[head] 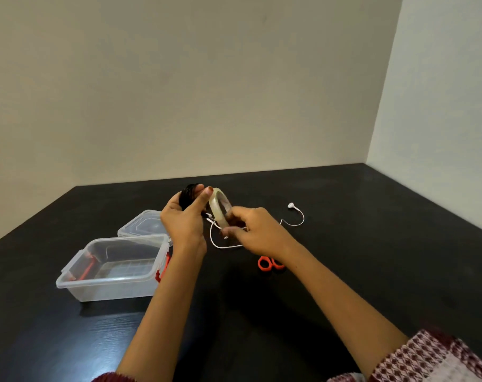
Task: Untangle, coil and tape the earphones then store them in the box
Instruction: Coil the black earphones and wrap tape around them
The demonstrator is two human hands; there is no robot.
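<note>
**Finding the tape end with the coil in hand**

On my feed the step in hand looks like freeing the end of the tape so the wound earphones can be bound. The left hand (183,219) is raised above the bench (372,244), its fingers curled round the black coil (189,194) and its thumb laid up against the near edge of the tape roll (220,206), which stands on edge between the two hands. The right hand (251,230) is blurred, but its fingers are bent in and pinch at the lower rim of the roll. I cannot tell whether a tape end is lifted yet.

To do this well, I would keep the left grip firm so the loops do not spring open. I would pick at the roll with a fingernail until the end lifts, then draw off only a short strip. The scissors (265,263) lie just under the right forearm, close enough for the cut.

Both forearms reach forward from the bottom of the view and converge at the roll, with the wrists bent slightly inward.

The white earphones (291,205) lie loose on the bench behind the hands, not yet coiled. The open box (115,290) stands to the left with its lid (143,224) just behind it.
</note>
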